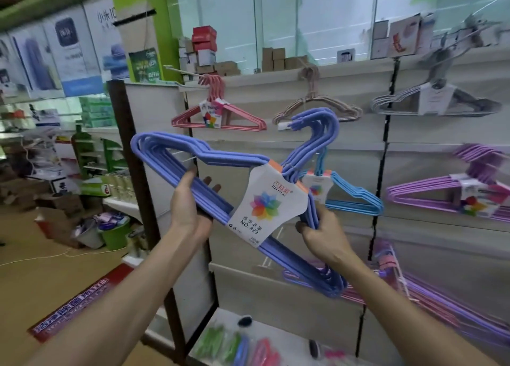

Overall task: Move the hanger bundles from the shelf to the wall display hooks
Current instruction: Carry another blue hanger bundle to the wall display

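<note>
wall display panel (303,155) – most hooks already hold bundles | blue hanger bundle (193,178) held tilted in front of it, unhung | left hand (190,200) clasps its bottom bar, right hand (317,236) pinches the bars below the label | risk – tilt could splay the hanger necks, missing the hook

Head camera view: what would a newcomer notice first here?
First, the blue hanger bundle in the centre, tilted, held by the left hand and the right hand, its white label facing the camera. Behind it, on the wall, hang the pink bundle at upper left and the purple bundle at right.
</note>
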